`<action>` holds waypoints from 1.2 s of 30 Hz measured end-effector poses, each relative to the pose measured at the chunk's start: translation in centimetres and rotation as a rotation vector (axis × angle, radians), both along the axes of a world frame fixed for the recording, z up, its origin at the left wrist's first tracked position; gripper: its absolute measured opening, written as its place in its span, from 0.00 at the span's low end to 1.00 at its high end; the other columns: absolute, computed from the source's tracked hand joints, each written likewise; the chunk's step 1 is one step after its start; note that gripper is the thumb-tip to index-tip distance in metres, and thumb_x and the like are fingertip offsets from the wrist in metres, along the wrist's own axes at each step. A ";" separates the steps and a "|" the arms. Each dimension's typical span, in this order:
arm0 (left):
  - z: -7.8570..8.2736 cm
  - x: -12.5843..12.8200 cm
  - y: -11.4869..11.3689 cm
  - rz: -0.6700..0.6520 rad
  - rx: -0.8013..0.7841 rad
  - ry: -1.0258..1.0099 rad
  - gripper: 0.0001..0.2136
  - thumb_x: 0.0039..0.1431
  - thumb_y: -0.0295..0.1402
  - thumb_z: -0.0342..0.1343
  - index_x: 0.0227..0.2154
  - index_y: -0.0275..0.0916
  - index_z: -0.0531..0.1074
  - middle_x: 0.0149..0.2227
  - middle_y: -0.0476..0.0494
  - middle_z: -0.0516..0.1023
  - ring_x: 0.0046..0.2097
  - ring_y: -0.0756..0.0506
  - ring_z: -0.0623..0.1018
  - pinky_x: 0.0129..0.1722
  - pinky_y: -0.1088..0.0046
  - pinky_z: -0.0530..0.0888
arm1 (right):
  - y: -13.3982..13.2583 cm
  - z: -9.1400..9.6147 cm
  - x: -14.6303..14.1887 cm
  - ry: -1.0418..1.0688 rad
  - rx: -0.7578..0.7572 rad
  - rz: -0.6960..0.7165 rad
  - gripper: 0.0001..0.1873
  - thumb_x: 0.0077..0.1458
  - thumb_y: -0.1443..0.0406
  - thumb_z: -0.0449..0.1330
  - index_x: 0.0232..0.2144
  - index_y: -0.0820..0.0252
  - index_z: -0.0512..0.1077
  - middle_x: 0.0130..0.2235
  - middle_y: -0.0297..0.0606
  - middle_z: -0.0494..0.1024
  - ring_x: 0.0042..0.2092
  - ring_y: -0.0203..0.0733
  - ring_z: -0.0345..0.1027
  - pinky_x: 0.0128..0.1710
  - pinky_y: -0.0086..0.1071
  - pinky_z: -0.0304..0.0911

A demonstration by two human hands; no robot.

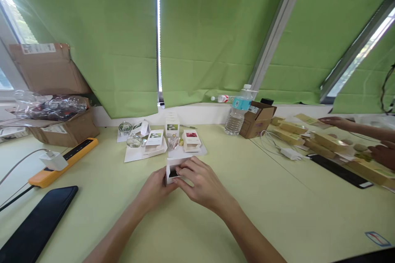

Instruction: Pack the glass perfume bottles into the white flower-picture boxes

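Note:
A small white carton [169, 164] with its top opened is held up above the table between both hands. My left hand [154, 189] is closed round its left side. On the right side, my right hand [199, 183] has its fingertips at the dark opening, thumb near the lower edge; what lies inside is too dark to make out. Just beyond are printed white boxes, one with a green picture [154, 139] and one with a red picture [191, 141], on white card sheets. Beside them lie a clear glass bottle [134, 141] and a small pinkish bottle [173, 143].
At left are a yellow power strip [80, 152], a black phone [40, 222] and a cardboard box [70, 127] of plastic bottles. A water bottle [238, 111] and brown carton [257, 119] stand behind. On the right, another person's hands [336, 122] are among yellow boxes [330, 141].

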State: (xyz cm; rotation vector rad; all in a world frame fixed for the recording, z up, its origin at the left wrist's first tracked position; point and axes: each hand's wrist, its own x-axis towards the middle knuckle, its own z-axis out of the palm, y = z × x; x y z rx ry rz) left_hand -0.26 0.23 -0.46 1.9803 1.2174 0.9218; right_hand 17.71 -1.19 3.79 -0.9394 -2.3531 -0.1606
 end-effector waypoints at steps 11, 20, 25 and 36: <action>0.6 -0.1 -0.1 0.029 0.013 -0.094 0.15 0.56 0.35 0.53 0.47 0.43 0.68 0.44 0.46 0.77 0.43 0.44 0.76 0.41 0.71 0.71 | 0.4 -0.2 -0.2 0.026 0.010 -0.080 0.13 0.59 0.61 0.55 0.45 0.58 0.70 0.42 0.43 0.72 0.43 0.44 0.66 0.39 0.35 0.65; 0.9 -0.4 -0.1 0.083 0.076 -0.034 0.10 0.57 0.37 0.53 0.40 0.42 0.69 0.37 0.47 0.76 0.38 0.44 0.75 0.38 0.68 0.71 | 0.3 -0.6 -0.4 0.052 0.048 -0.100 0.10 0.60 0.64 0.54 0.44 0.58 0.69 0.41 0.42 0.74 0.43 0.45 0.67 0.39 0.35 0.66; 1.2 -0.5 0.0 0.062 0.110 -0.102 0.17 0.58 0.37 0.53 0.51 0.44 0.63 0.45 0.45 0.74 0.41 0.46 0.75 0.43 0.67 0.72 | 0.4 -0.5 -0.3 0.039 0.037 -0.086 0.10 0.60 0.65 0.53 0.43 0.58 0.69 0.41 0.43 0.74 0.44 0.45 0.67 0.39 0.37 0.66; 1.0 -1.0 -0.1 0.156 0.236 -0.211 0.22 0.57 0.38 0.57 0.52 0.45 0.56 0.49 0.42 0.72 0.40 0.45 0.79 0.37 0.68 0.76 | 0.6 -0.5 0.1 0.147 0.102 -0.060 0.12 0.61 0.66 0.53 0.46 0.58 0.68 0.45 0.44 0.74 0.46 0.45 0.68 0.43 0.37 0.68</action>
